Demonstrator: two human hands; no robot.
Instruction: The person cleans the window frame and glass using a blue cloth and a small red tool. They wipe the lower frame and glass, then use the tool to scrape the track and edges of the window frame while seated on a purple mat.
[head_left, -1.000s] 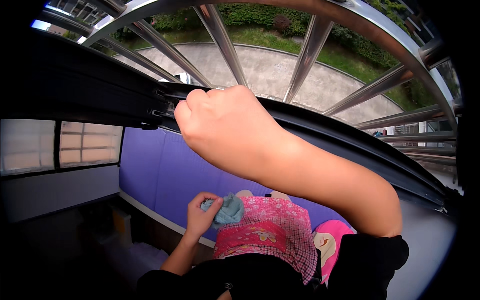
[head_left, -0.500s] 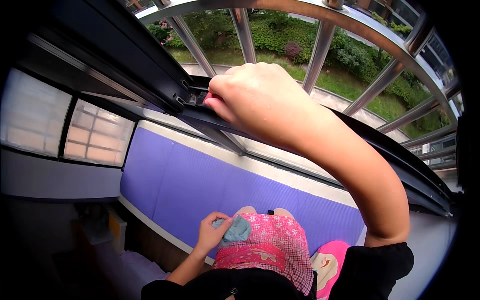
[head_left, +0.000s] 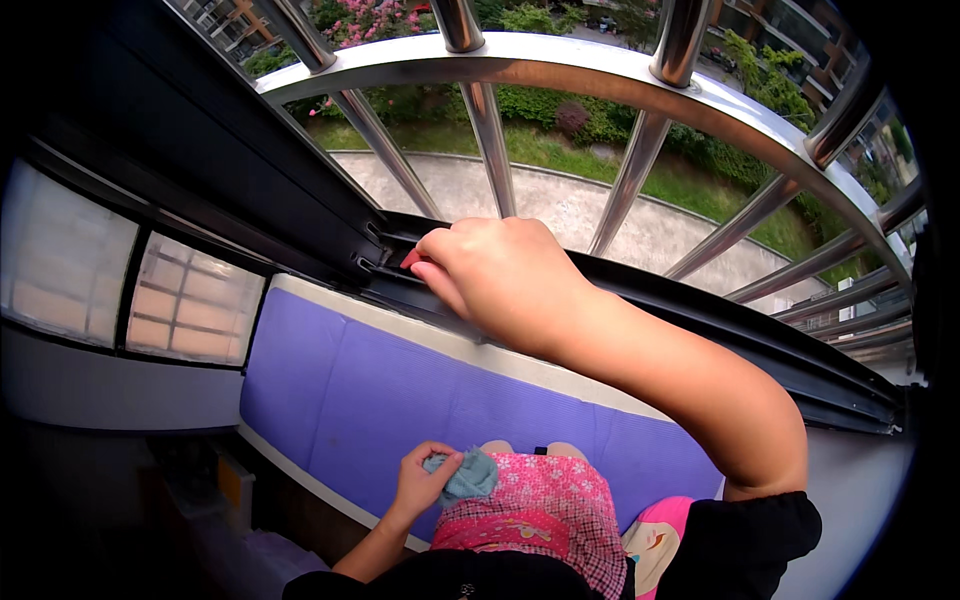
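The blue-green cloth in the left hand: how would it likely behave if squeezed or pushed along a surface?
The blue-green cloth looks soft and floppy: it sits bunched and creased in the left hand, with no stiff edge. It is probably light, since the fingers alone pinch it. Pushed, it would likely crumple and drag rather than slide or roll.

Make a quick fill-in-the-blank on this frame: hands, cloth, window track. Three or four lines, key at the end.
1. The right hand presses its fingers onto the dark window ____ below the metal railing.
2. The left hand holds a crumpled cloth whose colour is light ____.
3. The padded panel under the track is ____ in colour.
4. The left hand rests near a pink ____-patterned garment.

Missing words: track; blue; purple; floral
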